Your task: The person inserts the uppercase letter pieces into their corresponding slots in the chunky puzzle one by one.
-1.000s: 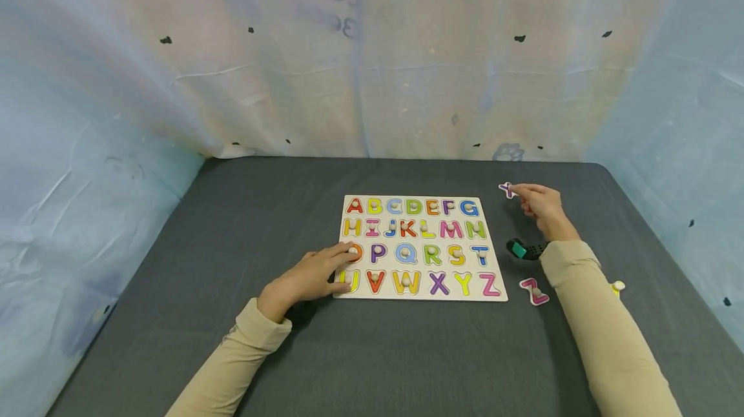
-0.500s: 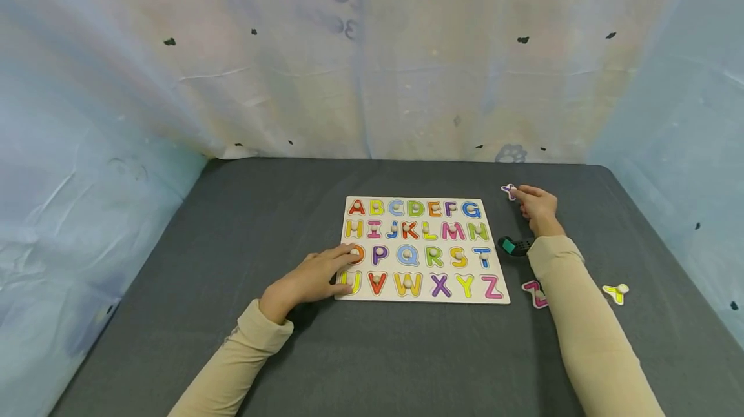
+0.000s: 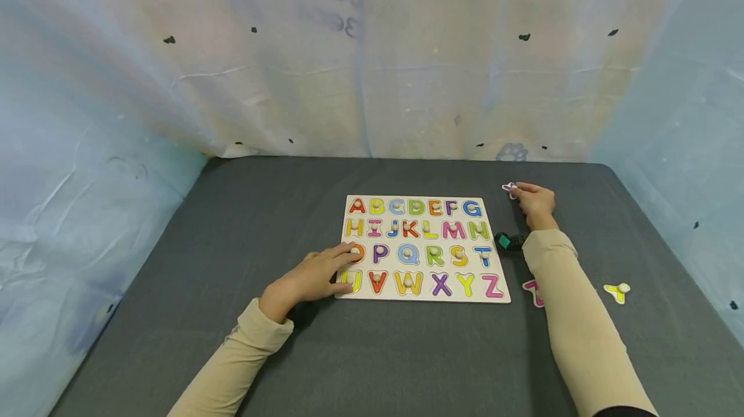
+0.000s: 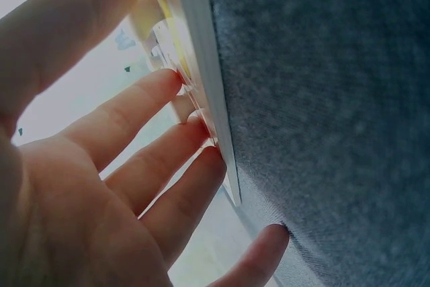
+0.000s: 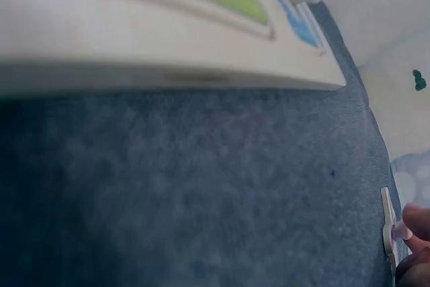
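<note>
My left hand [image 3: 316, 276] rests with fairly straight, spread fingers on the left edge of a white alphabet puzzle board [image 3: 422, 200]. The left wrist view shows its fingertips [image 4: 168, 82] along the board's edge, with one finger down on the cloth. Beyond the board's far right corner, my right hand [image 3: 537, 204] pinches the knob of a purple X-shaped puzzle piece [image 3: 509, 188]. In the right wrist view that piece [image 5: 389, 233] stands edge-on by the grey cloth, its knob [image 5: 402, 231] between thumb and finger. Knobbed letters fill most of the board; X, Y and Z show no knobs.
A pink Z piece [image 3: 530, 286] lies right of the board, partly hidden by the right sleeve [image 3: 572, 320]. Further right is a yellow Y piece [image 3: 615, 293]. A black strap with a green patch [image 3: 504, 241] sits at the right wrist. Plastic sheeting [image 3: 372, 81] walls the table.
The right forearm has swung left, uncovering the yellow Y piece and partly covering the pink Z piece. The right fingers have closed in on the X piece's knob. The left hand stays put.
</note>
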A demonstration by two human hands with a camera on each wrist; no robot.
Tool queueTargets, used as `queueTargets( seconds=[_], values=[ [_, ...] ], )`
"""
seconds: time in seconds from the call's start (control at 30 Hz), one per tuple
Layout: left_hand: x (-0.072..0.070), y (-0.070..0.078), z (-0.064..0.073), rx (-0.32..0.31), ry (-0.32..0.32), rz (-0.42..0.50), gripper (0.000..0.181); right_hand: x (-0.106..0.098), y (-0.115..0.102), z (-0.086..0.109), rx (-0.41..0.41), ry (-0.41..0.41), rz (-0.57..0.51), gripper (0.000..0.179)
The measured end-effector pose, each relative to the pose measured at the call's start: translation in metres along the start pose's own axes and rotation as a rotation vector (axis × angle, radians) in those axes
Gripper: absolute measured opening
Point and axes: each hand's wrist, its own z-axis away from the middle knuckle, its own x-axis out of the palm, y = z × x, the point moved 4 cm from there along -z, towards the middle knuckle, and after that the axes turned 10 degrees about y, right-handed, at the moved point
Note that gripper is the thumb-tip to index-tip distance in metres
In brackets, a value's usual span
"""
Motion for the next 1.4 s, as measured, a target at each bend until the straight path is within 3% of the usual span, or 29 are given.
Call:
queueTargets(
  seconds=[0.3,0.47,0.6,0.83,1.23,1.4],
  values=[
    [0.000,0.002,-0.001,0.016,0.015,0.014,0.061,-0.005,-0.005,0.000,-0.008,-0.008,0.026,0.038],
    [0.000,0.003,-0.002,0.017,0.009,0.007,0.063,-0.008,-0.004,0.001,0.046,-0.010,-0.009,0.005],
    [-0.001,0.003,-0.002,0.011,0.003,0.005,0.063,-0.009,-0.004,0.001,0.062,-0.019,-0.069,0.029],
    [-0.002,0.003,-0.001,0.014,0.006,-0.014,0.063,-0.008,-0.006,0.008,0.052,-0.039,-0.098,0.009],
    [-0.002,0.001,0.001,0.007,-0.001,0.004,0.063,-0.002,-0.010,0.033,0.047,-0.068,-0.137,0.022],
    [-0.002,0.002,0.001,0.005,0.003,0.005,0.062,-0.001,-0.011,0.045,0.041,-0.074,-0.105,0.006]
  ],
)
